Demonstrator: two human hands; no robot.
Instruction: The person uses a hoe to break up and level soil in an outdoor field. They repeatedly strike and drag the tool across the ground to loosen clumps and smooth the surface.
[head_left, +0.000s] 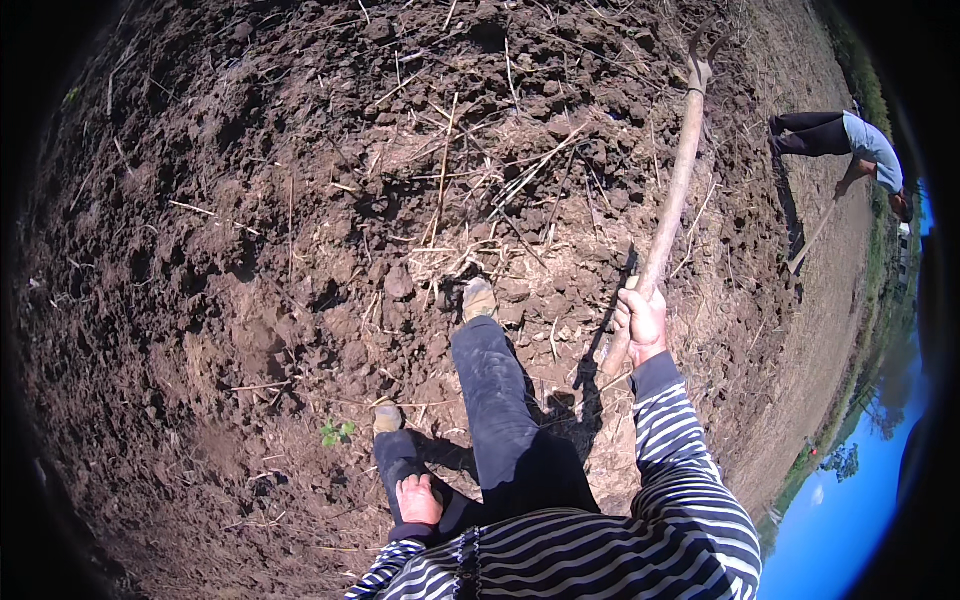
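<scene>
My right hand is closed around the lower part of a long wooden handle. At the handle's far end, towards the upper right, is a forked metal hoe head with curved prongs. Its prongs are off the handle's near end, over the tilled soil; whether they touch it I cannot tell. My left hand lies on my left trouser leg near the knee and holds no tool. Both my shoes stand on broken soil, the right shoe farther forward than the left shoe.
Rough clods of soil and dry stalks surround my feet. A small green plant grows beside my left shoe. At the right a co-worker bends over, holding a long-handled tool against the ground.
</scene>
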